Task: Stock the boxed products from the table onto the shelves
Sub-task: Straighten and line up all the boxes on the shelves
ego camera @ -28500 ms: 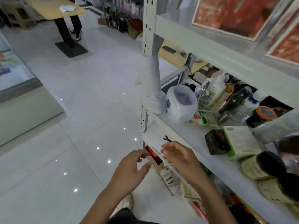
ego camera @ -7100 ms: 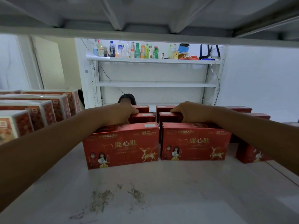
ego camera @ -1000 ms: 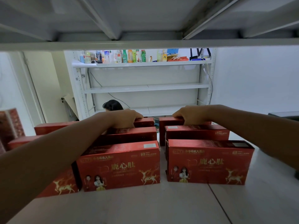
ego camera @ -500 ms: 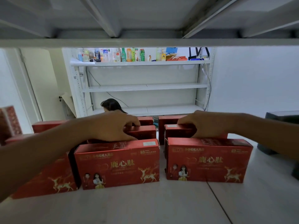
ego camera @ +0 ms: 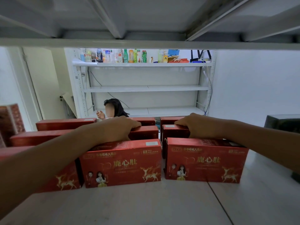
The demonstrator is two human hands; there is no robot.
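Note:
Red boxes with gold deer and Chinese lettering stand in rows on the white shelf [ego camera: 146,207]. Two front boxes face me, one left [ego camera: 120,163] and one right [ego camera: 204,161]. My left hand [ego camera: 116,129] reaches over the left front box, its fingers curled over the top edge of the second-row box [ego camera: 144,133]. In the same way, my right hand [ego camera: 199,125] grips the top of the right second-row box [ego camera: 173,132]. Further boxes [ego camera: 63,124] fill the left side and the back row.
The shelf above [ego camera: 146,43] hangs low overhead. Patterned boxes [ego camera: 9,120] stand at the far left, a dark box [ego camera: 282,122] at the right. Behind, a person [ego camera: 113,109] crouches by another white rack holding bottles [ego camera: 123,56].
Both hands drew back from the rear-row boxes to the second-row boxes. The view shifted slightly.

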